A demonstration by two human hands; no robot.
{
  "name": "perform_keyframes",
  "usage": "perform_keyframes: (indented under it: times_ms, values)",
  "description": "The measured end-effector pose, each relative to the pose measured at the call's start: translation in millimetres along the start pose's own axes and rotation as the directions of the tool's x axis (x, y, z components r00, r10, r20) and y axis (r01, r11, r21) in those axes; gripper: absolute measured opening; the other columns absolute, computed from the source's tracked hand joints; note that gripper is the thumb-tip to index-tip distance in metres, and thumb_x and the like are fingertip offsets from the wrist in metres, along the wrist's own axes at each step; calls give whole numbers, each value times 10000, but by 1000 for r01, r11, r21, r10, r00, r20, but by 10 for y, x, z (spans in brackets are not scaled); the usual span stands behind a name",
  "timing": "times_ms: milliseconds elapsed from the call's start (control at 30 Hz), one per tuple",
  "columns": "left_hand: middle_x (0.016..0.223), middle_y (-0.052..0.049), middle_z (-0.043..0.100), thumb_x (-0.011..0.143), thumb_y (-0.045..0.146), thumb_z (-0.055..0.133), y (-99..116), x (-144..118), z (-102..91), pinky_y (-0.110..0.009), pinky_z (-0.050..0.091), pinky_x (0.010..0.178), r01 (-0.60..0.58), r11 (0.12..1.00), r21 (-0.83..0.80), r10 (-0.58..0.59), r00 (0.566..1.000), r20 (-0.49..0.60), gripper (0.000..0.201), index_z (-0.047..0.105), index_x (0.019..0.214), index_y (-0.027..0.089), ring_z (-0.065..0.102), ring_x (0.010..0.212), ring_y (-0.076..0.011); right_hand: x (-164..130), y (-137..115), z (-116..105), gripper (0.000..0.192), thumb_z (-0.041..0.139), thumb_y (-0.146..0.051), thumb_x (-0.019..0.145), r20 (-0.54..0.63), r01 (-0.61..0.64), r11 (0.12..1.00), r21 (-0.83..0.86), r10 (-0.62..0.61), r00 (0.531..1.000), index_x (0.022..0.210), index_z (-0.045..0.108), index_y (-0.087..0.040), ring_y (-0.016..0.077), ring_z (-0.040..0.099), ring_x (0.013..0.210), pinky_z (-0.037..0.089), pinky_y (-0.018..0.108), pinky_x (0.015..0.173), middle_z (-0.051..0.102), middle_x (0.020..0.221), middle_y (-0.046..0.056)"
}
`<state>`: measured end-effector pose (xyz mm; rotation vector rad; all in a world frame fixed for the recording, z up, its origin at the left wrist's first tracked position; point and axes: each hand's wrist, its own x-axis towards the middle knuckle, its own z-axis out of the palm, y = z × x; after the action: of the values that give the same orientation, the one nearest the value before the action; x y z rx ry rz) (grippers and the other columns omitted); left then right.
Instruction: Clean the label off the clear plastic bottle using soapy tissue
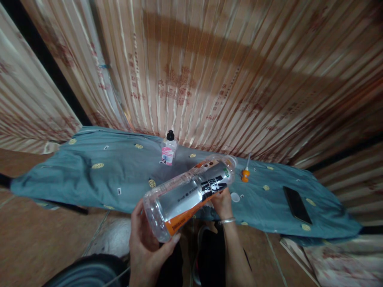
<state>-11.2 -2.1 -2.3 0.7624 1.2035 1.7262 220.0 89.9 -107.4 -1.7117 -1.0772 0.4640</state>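
Note:
A large clear plastic bottle (191, 193) with a silver and orange label lies tilted between my hands, its neck pointing up to the right. My left hand (149, 243) grips it around the base, thumb on the near side. My right hand (223, 204) is closed on its underside near the neck, and the bottle hides most of those fingers. Beyond it stands a small bottle (168, 153) with a pink label and black cap. Right of the big bottle's neck lies an orange pump top (245, 175) with a pale tube. A round whitish cap (235, 197) rests close to my right hand.
A teal cloth with yellow pineapple prints covers a narrow table (125, 171). On its right side lies a black phone (297, 204). Behind the table hangs a pleated, patterned curtain (185, 79). A dark round object (89, 273) sits at the lower left by the floor.

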Motion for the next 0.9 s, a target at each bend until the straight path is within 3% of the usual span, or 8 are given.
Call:
perform_keyframes:
  times_ms: [267,567,900]
  values:
    - [1330,-83,738,570,352,1023,-11,3,-7,-368,633,969,-10,1000,-2,10,1000,0,842,675,1333,277,745,1202,-324,7,12,7,455,798,-446,619,-8,-20,999,26,20,1000,982,576,-283,330,796,884,652,405,747,815,937,98]
    - [1293,-77,756,550,319,1031,-20,2,-5,-345,638,950,2,1000,-30,-3,1000,-9,841,687,1316,275,759,1177,-315,5,-49,-3,449,795,-414,609,-11,-23,999,25,23,1000,976,572,-282,356,802,944,655,440,828,822,979,125]
    - [1279,-75,765,531,308,1033,-14,1,7,-336,642,929,16,998,-61,-17,1000,-14,852,689,1310,273,768,1155,-309,16,24,5,435,800,-460,627,-4,-7,1000,13,7,1000,957,606,-254,365,790,899,648,460,777,811,977,160]
